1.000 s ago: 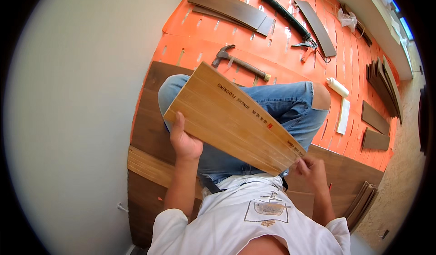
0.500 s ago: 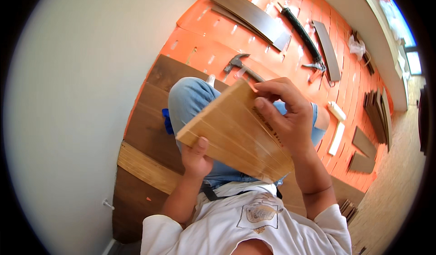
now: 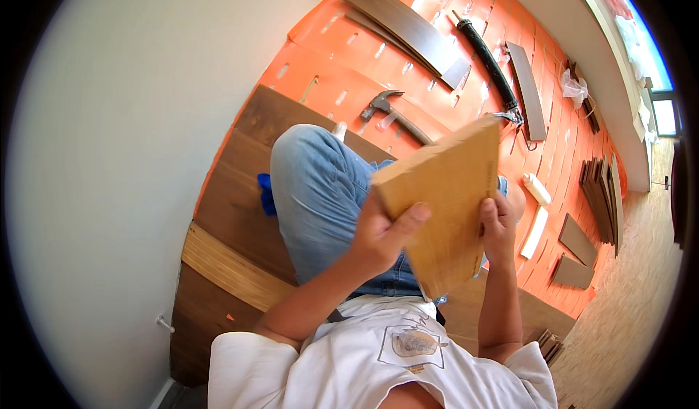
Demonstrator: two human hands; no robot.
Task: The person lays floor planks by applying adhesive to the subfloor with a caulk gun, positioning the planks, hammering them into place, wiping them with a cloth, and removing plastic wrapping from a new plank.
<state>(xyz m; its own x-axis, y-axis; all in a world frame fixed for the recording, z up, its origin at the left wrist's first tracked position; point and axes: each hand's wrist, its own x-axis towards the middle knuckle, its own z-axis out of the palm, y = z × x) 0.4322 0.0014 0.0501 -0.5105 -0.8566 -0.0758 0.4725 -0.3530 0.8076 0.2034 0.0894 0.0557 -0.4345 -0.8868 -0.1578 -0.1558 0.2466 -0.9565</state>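
Observation:
A light tan wooden floor plank (image 3: 453, 198) is held up in front of my body, tilted, with its near end close to my waist. My left hand (image 3: 382, 236) grips its left edge, the thumb lying on the face toward me and the fingers hidden behind. Along the right edge, my right hand (image 3: 499, 223) is closed on the plank, thumb in front. Beyond the plank a claw hammer (image 3: 397, 114) lies on the orange underlay (image 3: 331, 81), its handle running toward the plank's far edge.
Brown planks (image 3: 408, 30), a black caulking gun (image 3: 486, 58) and a white bottle (image 3: 536, 189) lie on the underlay. A stack of boards (image 3: 601, 190) stands at the right. Laid dark flooring (image 3: 229, 168) borders the pale wall (image 3: 145, 154); a blue item (image 3: 266, 194) is beside my knee.
The plank has moved right and turned more upright. My left hand has gone right and up with it; my right hand has slid from the far corner down to the right edge.

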